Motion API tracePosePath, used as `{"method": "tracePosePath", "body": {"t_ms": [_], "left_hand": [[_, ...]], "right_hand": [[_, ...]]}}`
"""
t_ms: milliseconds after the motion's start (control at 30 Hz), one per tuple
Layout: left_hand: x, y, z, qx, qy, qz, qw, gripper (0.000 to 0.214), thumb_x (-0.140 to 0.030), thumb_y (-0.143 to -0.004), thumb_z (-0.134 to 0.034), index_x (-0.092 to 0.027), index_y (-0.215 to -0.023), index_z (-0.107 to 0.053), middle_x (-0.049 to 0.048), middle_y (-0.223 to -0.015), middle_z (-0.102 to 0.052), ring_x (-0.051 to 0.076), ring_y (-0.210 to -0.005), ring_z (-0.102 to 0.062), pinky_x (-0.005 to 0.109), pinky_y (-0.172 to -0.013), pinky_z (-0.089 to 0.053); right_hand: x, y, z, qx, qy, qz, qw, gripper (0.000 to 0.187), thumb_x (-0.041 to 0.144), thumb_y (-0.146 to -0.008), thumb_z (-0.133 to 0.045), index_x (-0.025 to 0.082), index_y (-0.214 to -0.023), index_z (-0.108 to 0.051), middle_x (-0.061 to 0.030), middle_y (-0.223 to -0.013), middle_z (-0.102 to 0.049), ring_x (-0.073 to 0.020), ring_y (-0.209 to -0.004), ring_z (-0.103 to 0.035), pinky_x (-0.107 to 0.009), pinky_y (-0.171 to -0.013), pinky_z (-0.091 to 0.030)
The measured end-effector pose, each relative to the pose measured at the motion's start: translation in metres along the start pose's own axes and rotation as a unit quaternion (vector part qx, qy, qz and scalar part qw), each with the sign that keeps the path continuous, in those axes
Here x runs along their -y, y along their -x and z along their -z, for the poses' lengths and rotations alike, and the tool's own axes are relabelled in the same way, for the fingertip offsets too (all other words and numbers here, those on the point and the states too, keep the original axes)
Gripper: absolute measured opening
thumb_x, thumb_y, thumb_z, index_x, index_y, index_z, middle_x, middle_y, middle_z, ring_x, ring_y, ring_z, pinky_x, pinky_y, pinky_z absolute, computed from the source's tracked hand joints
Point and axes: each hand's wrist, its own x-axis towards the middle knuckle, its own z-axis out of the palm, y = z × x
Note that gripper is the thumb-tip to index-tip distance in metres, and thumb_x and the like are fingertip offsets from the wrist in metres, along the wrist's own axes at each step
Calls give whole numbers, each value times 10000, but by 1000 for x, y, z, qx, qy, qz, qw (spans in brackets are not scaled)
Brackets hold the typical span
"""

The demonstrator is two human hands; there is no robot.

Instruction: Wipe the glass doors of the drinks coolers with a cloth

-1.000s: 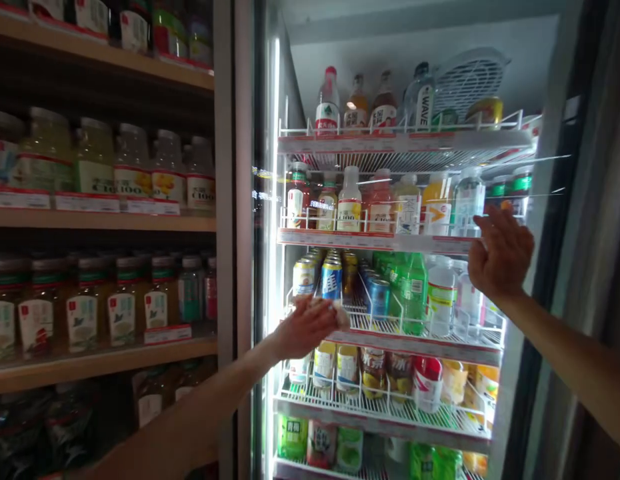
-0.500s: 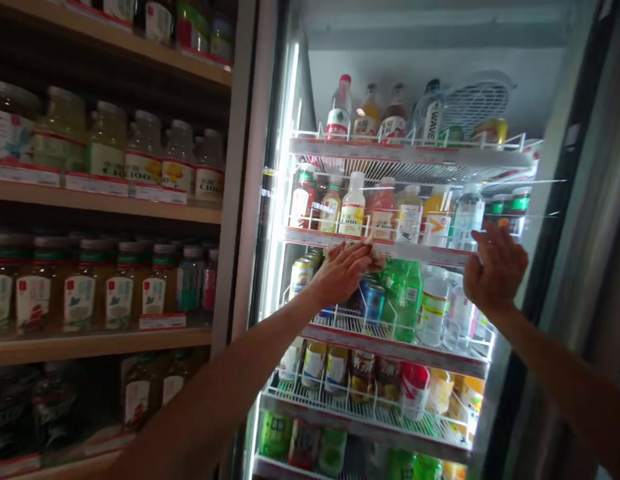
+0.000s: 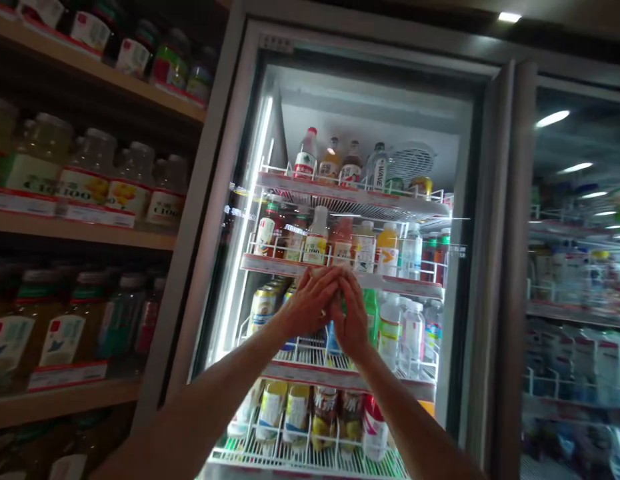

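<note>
My left hand (image 3: 311, 301) and my right hand (image 3: 351, 313) meet at the fingertips in front of the lit fridge. My left fingers are bent over a pale crumpled cloth (image 3: 317, 271), of which only a sliver shows. My right fingers are pressed together against the left ones, and what lies under them is hidden. Behind the hands is the fridge's glass door (image 3: 385, 90), closed, with reflections on it. Past the glass, a juice bottle (image 3: 316, 237) and a red-capped water bottle (image 3: 306, 155) stand on the wire shelves.
A wooden shelf (image 3: 90, 223) of bottled drinks runs along the left. The fridge's metal frame (image 3: 200, 233) stands beside it. On the right is a second glass-fronted fridge (image 3: 580, 310) with stocked shelves. Cans (image 3: 264, 307) and green bottles stand on the middle wire shelf.
My right hand has moved left from near the door's right side to meet my left hand. The view has tilted up and shifted right, showing the door's top and the second fridge.
</note>
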Motion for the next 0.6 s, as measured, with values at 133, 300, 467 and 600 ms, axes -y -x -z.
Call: {"method": "tracePosePath", "body": {"t_ms": [133,300,467,600], "left_hand": [[21,30,23,-25,-71,17,997,567,-372,-846,-494,-170,-1349,-327,157,-1405,-412,257,-1380,-248,526,-1129,-141],[40,44,20,-58,-187,95,976,538,-344,-886,-462,-191,-1381,-315,149,-1431,-381,258,-1392,-205,512,-1119,-167],[36,43,17,-54,-196,100,974,555,-348,-887,-461,-176,-1392,-306,140,-1417,-405,255,-1389,-217,493,-1122,-170],[34,44,17,-52,-197,105,973,556,-362,-882,-464,-178,-1386,-320,131,-1419,-406,261,-1384,-233,492,-1124,-162]], "right_hand": [[1,4,0,48,91,18,995,566,377,-832,-506,241,-1360,-356,-126,-1439,-344,-285,-1338,-323,-525,-1049,-347],[22,0,-16,31,155,-62,985,399,343,-803,-520,232,-1186,-498,-124,-1421,-374,-322,-1320,-325,-587,-1035,-278],[-44,-13,47,-25,205,-44,977,356,223,-813,-453,225,-1160,-532,-105,-1281,-532,-264,-1206,-472,-523,-1023,-321],[-124,-25,121,-176,287,-70,939,392,222,-823,-423,167,-1188,-557,-150,-1210,-563,-295,-1155,-510,-501,-958,-402]]}}
